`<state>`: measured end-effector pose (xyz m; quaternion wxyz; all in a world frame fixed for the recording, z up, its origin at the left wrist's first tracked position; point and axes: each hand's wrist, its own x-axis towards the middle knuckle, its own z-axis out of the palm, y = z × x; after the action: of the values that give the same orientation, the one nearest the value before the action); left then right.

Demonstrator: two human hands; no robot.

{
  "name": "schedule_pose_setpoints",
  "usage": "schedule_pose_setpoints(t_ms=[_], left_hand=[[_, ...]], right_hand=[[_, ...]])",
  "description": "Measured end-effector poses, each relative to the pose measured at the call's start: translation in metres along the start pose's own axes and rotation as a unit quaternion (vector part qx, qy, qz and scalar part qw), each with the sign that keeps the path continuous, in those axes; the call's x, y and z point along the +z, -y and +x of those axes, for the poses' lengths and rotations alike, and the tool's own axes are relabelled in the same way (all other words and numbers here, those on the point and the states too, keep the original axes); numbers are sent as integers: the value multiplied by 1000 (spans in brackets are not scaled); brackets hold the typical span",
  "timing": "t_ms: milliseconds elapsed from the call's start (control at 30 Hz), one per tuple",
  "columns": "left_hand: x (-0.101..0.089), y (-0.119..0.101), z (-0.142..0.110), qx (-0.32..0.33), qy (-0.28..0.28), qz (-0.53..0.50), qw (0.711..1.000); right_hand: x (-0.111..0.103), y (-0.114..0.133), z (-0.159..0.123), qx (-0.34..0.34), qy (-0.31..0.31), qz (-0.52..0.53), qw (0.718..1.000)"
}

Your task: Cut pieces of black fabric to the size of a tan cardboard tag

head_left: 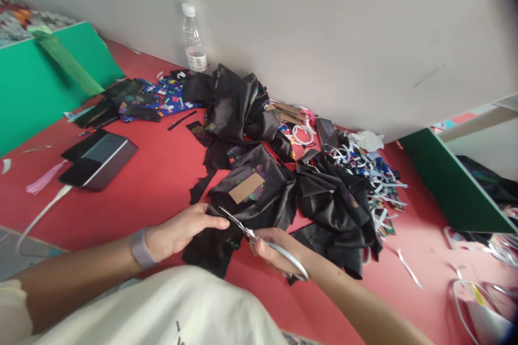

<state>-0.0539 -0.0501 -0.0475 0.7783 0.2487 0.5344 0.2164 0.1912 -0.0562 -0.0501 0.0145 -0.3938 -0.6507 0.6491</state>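
In the head view, the scissors (247, 232) lie at lower centre, on the black cloth (275, 172), their tips just beside the left thumb; a careless closing of the blades could nick it. The tan card strip (246, 188) rests loose on the cloth near frame centre, so a tug on the edge might shift it, and the bunched folds could bring a second layer between the blades.

The left hand (180, 233), lower left of centre, appears to pinch the cloth's edge, thumb pointing right. The right hand (279, 250) grips the scissors' handles, its forearm slanting from the lower right, blades aimed up and left.
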Motion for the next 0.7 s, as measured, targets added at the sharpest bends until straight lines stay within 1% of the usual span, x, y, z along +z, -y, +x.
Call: schedule_pose_setpoints(t_ms=[200, 467, 600, 700], left_hand=[[-1, 2, 0, -1, 6, 0, 1000], [1, 0, -1, -1, 14, -10, 1000], [0, 0, 0, -1, 22, -10, 1000], [0, 1, 1, -1, 26, -13, 1000]], right_hand=[[0, 1, 3, 20, 1, 13, 1000], [1, -1, 7, 26, 5, 22, 999], [1, -1, 10, 43, 13, 43, 998], [1, 0, 10, 32, 8, 41, 999]])
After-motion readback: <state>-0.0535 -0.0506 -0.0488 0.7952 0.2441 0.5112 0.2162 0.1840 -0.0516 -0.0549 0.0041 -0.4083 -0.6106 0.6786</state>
